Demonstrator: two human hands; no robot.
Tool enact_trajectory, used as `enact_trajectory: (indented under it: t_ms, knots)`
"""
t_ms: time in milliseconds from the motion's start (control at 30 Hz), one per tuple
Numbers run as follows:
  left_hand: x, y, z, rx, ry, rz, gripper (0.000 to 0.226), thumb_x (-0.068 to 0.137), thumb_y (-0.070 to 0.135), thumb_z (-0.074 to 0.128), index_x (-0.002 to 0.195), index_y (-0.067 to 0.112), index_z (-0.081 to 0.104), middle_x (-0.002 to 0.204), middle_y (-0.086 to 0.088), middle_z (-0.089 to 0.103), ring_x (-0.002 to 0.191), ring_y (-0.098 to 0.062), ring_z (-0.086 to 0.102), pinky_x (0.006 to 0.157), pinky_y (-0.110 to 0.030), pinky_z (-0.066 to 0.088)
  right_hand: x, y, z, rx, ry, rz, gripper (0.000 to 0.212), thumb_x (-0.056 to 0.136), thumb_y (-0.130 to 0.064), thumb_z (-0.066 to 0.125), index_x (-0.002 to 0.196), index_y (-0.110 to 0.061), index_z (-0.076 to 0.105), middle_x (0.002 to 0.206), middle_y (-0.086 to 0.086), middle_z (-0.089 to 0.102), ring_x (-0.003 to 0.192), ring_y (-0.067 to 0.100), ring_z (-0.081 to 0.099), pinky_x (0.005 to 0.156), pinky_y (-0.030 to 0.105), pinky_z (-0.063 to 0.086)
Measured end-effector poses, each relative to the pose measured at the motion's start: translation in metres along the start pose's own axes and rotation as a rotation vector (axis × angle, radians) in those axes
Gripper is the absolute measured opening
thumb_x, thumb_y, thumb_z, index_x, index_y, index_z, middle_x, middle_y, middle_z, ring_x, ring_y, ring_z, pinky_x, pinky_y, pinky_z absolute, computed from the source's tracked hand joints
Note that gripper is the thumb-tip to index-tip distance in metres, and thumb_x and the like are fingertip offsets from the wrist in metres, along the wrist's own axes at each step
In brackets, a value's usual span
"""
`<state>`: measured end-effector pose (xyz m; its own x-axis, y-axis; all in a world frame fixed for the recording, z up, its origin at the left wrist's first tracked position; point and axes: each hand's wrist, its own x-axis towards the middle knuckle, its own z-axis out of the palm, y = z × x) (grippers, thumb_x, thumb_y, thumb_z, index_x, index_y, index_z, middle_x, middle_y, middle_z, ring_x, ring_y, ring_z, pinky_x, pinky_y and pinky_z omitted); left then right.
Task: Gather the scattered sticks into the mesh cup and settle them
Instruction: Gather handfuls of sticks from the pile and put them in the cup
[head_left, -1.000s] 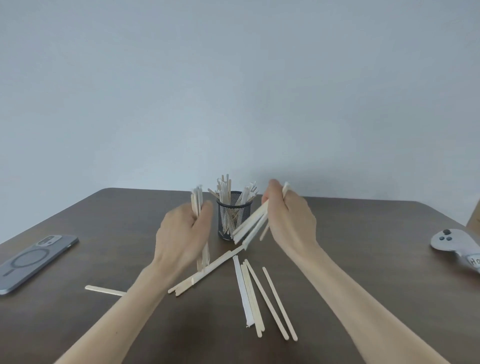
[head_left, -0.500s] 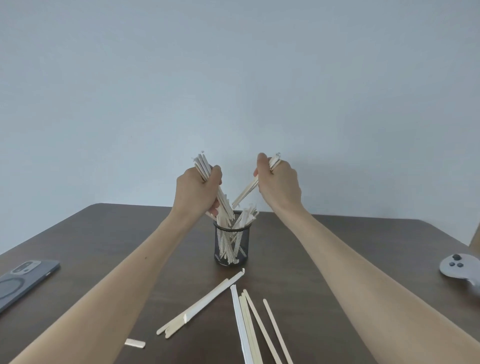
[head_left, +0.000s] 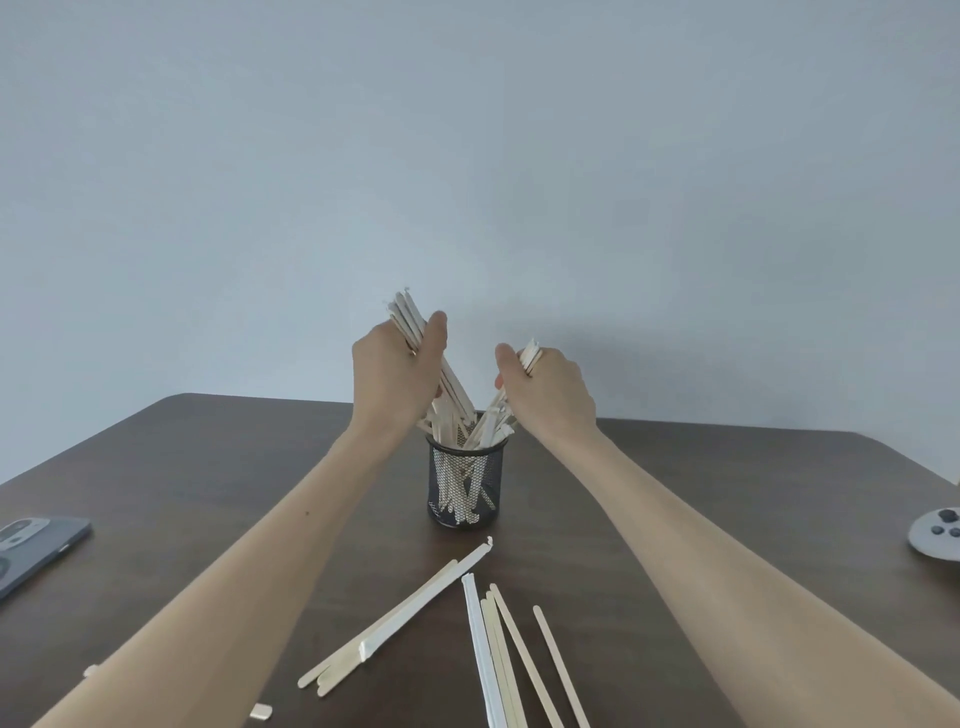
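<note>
A black mesh cup (head_left: 466, 483) stands upright mid-table, holding several pale wooden sticks. My left hand (head_left: 395, 371) is above its left rim, closed around a bundle of sticks (head_left: 410, 317) that slants down into the cup. Above the right rim, my right hand (head_left: 550, 395) grips a second bundle (head_left: 530, 353), its lower ends inside the cup. Several loose sticks (head_left: 511, 654) lie on the table in front of the cup, and a long pair (head_left: 400, 623) lies diagonally to their left. A short stick piece (head_left: 261, 711) lies near the front edge.
A grey phone (head_left: 36, 548) lies at the table's left edge. At the right edge sits a white controller (head_left: 935, 538). The dark wooden table (head_left: 701, 493) meets a plain pale wall behind.
Both hands rose from table level with their bundles and came over the cup. In the last half second the bundles sank a little deeper into it.
</note>
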<state>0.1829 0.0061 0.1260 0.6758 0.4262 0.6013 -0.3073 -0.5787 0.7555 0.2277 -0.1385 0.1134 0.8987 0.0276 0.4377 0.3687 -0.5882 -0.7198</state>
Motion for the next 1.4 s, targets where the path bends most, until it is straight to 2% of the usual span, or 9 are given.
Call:
enact_trajectory:
  t_ms: [200, 300, 367, 467, 700, 867, 1033, 1267, 1400]
  knots:
    - [-0.004, -0.009, 0.011, 0.080, -0.078, 0.036, 0.067, 0.098, 0.041, 0.059, 0.060, -0.014, 0.056, 0.051, -0.023, 0.066, 0.038, -0.031, 0.057, 0.051, -0.043, 0.054, 0.000, 0.001, 0.002, -0.030, -0.033, 0.019, 0.050, 0.099, -0.052, 0.043, 0.082, -0.016, 0.074, 0.065, -0.004, 0.067, 0.078, 0.029, 0.072, 0.080, 0.035, 0.053]
    - [-0.008, -0.019, 0.016, 0.143, -0.107, 0.018, 0.063, 0.091, 0.044, 0.068, 0.049, 0.010, 0.037, 0.039, -0.008, 0.046, 0.038, -0.019, 0.039, 0.041, -0.033, 0.036, -0.001, 0.003, 0.001, -0.092, -0.064, 0.030, 0.053, 0.096, -0.057, 0.046, 0.074, -0.013, 0.067, 0.070, -0.002, 0.069, 0.078, 0.025, 0.068, 0.072, 0.032, 0.049]
    - [-0.008, -0.018, 0.015, 0.168, -0.104, 0.000, 0.052, 0.085, 0.050, 0.073, 0.056, 0.017, 0.046, 0.047, 0.005, 0.049, 0.043, -0.013, 0.045, 0.044, -0.023, 0.033, -0.002, 0.002, -0.002, -0.116, -0.068, 0.037, 0.051, 0.092, -0.061, 0.049, 0.071, -0.015, 0.059, 0.066, -0.006, 0.064, 0.076, 0.023, 0.063, 0.065, 0.030, 0.042]
    - [-0.004, -0.014, 0.006, 0.130, -0.045, -0.015, 0.045, 0.079, 0.058, 0.076, 0.097, 0.017, 0.070, 0.085, 0.002, 0.070, 0.079, -0.015, 0.065, 0.066, -0.027, 0.045, -0.003, 0.001, -0.009, -0.055, -0.056, 0.063, 0.049, 0.089, -0.065, 0.051, 0.094, -0.018, 0.065, 0.075, -0.011, 0.064, 0.084, 0.019, 0.062, 0.072, 0.032, 0.039]
    - [-0.010, -0.012, -0.011, 0.274, -0.055, -0.029, 0.065, 0.085, 0.072, 0.057, 0.125, 0.021, 0.063, 0.124, -0.002, 0.062, 0.106, -0.022, 0.062, 0.084, -0.034, 0.042, -0.028, 0.001, -0.022, 0.051, -0.020, 0.099, 0.050, 0.097, -0.066, 0.033, 0.108, -0.024, 0.058, 0.083, -0.015, 0.059, 0.097, 0.021, 0.057, 0.083, 0.037, 0.037]
    - [-0.028, -0.006, -0.034, 0.284, -0.027, -0.101, 0.068, 0.090, 0.078, 0.040, 0.131, 0.027, 0.057, 0.127, 0.006, 0.059, 0.099, -0.020, 0.060, 0.088, -0.038, 0.036, -0.061, 0.008, -0.036, 0.090, 0.005, 0.157, 0.049, 0.101, -0.061, 0.026, 0.119, -0.023, 0.052, 0.093, -0.006, 0.057, 0.099, 0.023, 0.054, 0.084, 0.037, 0.032]
    - [-0.066, -0.004, -0.058, 0.166, 0.046, -0.145, 0.049, 0.095, 0.069, 0.040, 0.115, 0.029, 0.059, 0.112, 0.013, 0.064, 0.098, -0.019, 0.063, 0.090, -0.040, 0.043, -0.102, 0.020, -0.039, -0.054, -0.096, 0.193, 0.038, 0.100, -0.053, 0.037, 0.112, -0.024, 0.059, 0.116, -0.002, 0.066, 0.096, 0.022, 0.052, 0.084, 0.035, 0.036]
    - [-0.137, -0.035, -0.078, 0.805, -0.467, -0.091, 0.052, 0.085, 0.077, 0.047, 0.105, 0.034, 0.068, 0.106, 0.017, 0.068, 0.106, -0.016, 0.065, 0.077, -0.032, 0.038, -0.170, 0.017, -0.045, -0.672, -0.494, 0.072, 0.081, 0.077, -0.088, 0.042, 0.108, -0.016, 0.062, 0.119, 0.005, 0.063, 0.112, 0.029, 0.063, 0.088, 0.039, 0.046]
    - [-0.155, -0.040, -0.073, 0.905, -0.575, -0.023, 0.041, 0.086, 0.065, 0.057, 0.106, 0.033, 0.075, 0.109, 0.011, 0.068, 0.108, -0.018, 0.065, 0.076, -0.031, 0.044, -0.188, 0.009, -0.037, -0.756, -0.571, 0.002, 0.065, 0.084, -0.068, 0.060, 0.118, -0.014, 0.060, 0.123, 0.007, 0.061, 0.114, 0.029, 0.062, 0.079, 0.036, 0.040]
